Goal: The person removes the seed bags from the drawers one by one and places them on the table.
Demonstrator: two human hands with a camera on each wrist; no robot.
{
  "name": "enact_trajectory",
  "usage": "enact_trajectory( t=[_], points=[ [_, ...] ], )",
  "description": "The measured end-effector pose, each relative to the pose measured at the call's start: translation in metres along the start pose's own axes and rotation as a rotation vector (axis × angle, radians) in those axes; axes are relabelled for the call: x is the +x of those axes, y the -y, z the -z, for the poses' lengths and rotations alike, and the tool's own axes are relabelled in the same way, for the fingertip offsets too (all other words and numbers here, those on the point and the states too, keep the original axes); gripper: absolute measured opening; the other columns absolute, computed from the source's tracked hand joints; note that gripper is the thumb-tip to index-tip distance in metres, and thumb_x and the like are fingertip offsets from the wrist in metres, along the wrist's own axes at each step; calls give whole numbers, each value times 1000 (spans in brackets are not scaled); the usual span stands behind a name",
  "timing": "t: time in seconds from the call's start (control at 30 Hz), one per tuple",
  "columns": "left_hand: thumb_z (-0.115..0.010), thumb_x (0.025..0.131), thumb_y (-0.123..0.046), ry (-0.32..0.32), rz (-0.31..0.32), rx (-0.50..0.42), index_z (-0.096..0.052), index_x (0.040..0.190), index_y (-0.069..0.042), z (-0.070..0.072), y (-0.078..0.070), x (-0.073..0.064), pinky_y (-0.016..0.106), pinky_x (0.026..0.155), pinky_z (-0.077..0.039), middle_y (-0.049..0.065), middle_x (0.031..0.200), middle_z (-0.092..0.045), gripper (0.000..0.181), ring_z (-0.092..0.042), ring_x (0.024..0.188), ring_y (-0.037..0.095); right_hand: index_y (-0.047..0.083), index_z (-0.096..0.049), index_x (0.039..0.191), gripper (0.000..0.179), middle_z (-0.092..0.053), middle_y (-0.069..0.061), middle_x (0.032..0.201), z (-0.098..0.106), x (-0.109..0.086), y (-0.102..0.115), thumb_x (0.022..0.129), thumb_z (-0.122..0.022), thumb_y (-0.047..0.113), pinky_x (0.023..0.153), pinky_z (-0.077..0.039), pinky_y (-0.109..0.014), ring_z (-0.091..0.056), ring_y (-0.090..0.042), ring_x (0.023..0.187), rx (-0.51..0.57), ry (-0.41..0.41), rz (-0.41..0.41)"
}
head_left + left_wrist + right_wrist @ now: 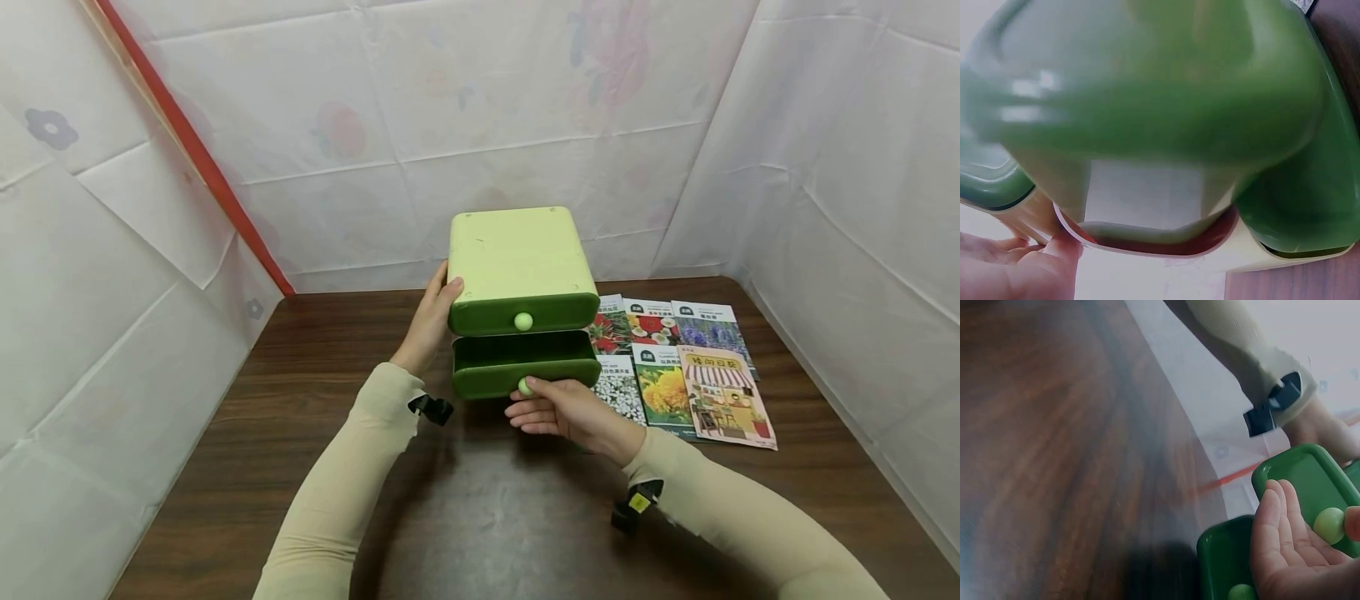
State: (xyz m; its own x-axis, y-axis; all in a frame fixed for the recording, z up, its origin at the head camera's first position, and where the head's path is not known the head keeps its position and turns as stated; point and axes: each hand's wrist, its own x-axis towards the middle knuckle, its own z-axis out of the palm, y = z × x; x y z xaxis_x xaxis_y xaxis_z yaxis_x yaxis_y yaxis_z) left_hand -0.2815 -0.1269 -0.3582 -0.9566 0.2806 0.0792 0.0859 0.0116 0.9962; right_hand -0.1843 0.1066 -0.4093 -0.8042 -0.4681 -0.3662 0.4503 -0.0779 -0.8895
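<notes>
A small green drawer cabinet with a pale yellow-green top stands on the table. Its middle drawer is pulled partway out, while the top drawer is closed. The bottom drawer, also with a round knob, shows in the right wrist view. My left hand rests against the cabinet's left side, thumb at the upper front edge and fingers along the side. With thumb and index finger my right hand pinches the middle drawer's light green knob; its other fingers extend below the knob.
Several flower seed packets lie right of the cabinet, one with a striped-awning shop picture on top. The dark wooden table meets hanging white sheets at the back and sides. A red strip runs down the back left corner.
</notes>
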Motion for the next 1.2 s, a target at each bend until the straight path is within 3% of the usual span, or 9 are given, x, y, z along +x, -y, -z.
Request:
enact_trajectory(
  t=[0.3,0.77,1.0,1.2],
  points=[
    [-43,99,-58,-9,-2,0,-11,156,-40,-1,1,1,48,111,-35,-9,163,-13,68,-38,138,22,-14,-47,137,62,-74,-8,105,6,17,8,103,-50,38,89,-56,-32,-73,-13,92,27,-21,35],
    [-43,100,-55,-12,-27,14,-8,158,-34,-4,1,1,49,119,-23,-6,165,-7,71,-16,151,18,-10,-48,135,55,-74,-4,99,10,37,15,104,-48,35,97,-52,-36,-72,-13,92,54,-58,61],
    [-41,100,-56,-15,-9,32,-6,158,-34,-3,-2,0,49,120,-20,-8,165,-5,71,-13,151,17,-9,-50,132,52,-74,-4,97,11,40,15,104,-49,35,87,-57,-30,-73,-13,90,70,-61,65],
    [-40,100,-57,-27,-9,49,-7,157,-36,-3,-1,0,49,121,-19,-8,165,-5,69,-11,152,17,-8,-51,132,53,-74,-5,99,11,42,16,103,-50,36,86,-57,-29,-72,-13,91,61,-64,62]
  ],
)
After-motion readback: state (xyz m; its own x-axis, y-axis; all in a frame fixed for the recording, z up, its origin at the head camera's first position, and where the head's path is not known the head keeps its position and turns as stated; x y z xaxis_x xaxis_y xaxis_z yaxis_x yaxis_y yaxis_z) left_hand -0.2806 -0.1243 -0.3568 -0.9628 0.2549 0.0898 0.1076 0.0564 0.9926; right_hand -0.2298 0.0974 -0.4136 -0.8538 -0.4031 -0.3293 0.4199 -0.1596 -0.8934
